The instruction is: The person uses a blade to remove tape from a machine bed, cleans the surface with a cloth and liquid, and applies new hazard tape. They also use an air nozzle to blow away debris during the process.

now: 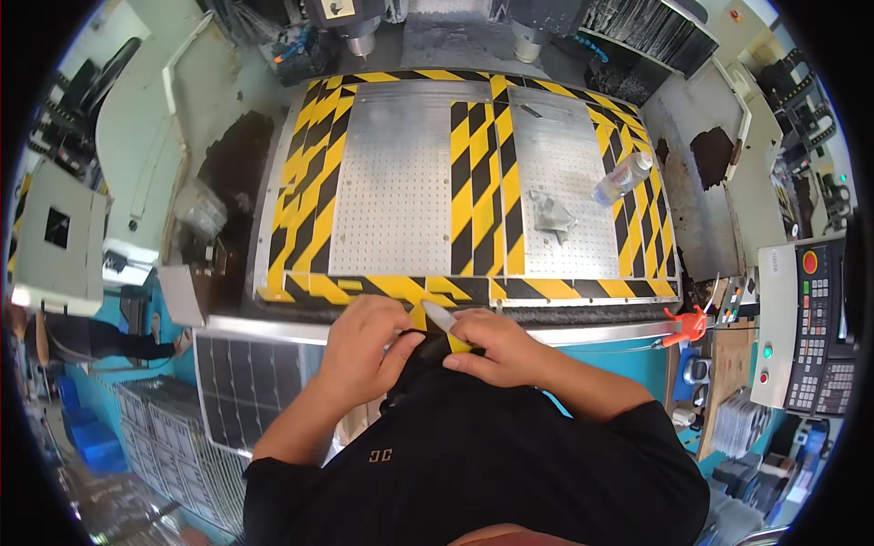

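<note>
Both my hands are close together at the front edge of the machine bed, just ahead of my black shirt. My right hand (496, 346) grips a knife (440, 316), its pale pointed blade angled up and left; the handle is hidden in the fingers. A piece of black-and-yellow striped tape (418, 318) shows between the hands, with more yellow below the blade. My left hand (369, 346) is closed, thumb against the curled fingers, at this tape and seems to pinch it. Similar tape strips (382, 288) cover the bed's front border.
The perforated metal plate (401, 200) carries a crumpled grey cloth (552, 215) and a small dark piece (531, 111). A plastic bottle (624, 177) lies on the right tape. Two spindles (361, 44) hang behind. A red air gun (685, 326) and control panel (806, 328) are at right.
</note>
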Demonstrator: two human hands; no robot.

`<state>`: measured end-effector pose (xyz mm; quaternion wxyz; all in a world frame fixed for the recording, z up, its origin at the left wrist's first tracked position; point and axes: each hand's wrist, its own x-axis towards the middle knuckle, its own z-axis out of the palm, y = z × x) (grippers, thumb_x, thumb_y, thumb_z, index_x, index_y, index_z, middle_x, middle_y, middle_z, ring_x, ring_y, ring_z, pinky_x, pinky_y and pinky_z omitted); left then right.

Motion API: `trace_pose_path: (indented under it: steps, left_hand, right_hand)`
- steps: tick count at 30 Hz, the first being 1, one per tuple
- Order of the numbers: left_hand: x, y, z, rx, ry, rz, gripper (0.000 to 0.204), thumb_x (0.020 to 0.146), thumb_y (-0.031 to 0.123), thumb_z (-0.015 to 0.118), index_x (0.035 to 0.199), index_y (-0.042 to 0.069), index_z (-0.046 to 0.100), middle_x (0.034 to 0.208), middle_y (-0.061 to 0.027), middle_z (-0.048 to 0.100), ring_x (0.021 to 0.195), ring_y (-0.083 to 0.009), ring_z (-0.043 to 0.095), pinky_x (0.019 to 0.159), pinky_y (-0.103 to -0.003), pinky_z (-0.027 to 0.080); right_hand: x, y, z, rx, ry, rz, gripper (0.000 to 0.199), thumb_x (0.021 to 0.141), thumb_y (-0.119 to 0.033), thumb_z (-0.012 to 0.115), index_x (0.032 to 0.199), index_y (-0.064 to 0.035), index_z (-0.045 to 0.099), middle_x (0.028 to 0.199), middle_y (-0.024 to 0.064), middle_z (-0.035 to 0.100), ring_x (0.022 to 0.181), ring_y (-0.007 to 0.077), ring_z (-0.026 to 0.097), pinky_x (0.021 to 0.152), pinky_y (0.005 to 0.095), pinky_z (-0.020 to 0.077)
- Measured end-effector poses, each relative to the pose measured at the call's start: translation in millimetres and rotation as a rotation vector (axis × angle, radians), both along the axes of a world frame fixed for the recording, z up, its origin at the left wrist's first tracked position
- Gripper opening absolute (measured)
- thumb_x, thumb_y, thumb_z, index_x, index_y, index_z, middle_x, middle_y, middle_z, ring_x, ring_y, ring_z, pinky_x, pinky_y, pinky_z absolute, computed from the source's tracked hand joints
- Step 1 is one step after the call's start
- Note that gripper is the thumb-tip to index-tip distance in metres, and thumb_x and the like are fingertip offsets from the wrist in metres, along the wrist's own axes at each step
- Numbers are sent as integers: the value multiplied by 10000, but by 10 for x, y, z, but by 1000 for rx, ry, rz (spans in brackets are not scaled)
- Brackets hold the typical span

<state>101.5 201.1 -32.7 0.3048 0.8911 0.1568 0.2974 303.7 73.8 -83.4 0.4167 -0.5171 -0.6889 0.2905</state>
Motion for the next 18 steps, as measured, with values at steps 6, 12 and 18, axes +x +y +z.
trace_pose_path:
  steps: [6,12,18]
  left_hand:
    - [153,990,-224,-260,40,-127,255,797,98,785,916,66,561,767,-103,617,650,-309,603,570,-379,478]
    - [587,1789,-426,-146,67,-206,250,791,91,788,886,69,558,693,-90,606,595,-285,604,521,-364,465]
    - [960,2249,-868,-233,48,-220,262,799,68,787,898,68,544,676,-97,607,545,-269,600,499,-341,460]
  right_hand:
    - [95,569,-95,-192,257,98,278,909,-264,698,897,-55,516,899,136,583,891,350,606,771,409,484]
    - [457,1125,-254,-296,301,81,220,950,-229,641,942,-55,506,942,147,596,981,360,629,815,425,499]
    - [838,1559,-578,-506,368,98,275,985,-299,591,1015,-40,501,945,164,588,885,366,601,771,416,481]
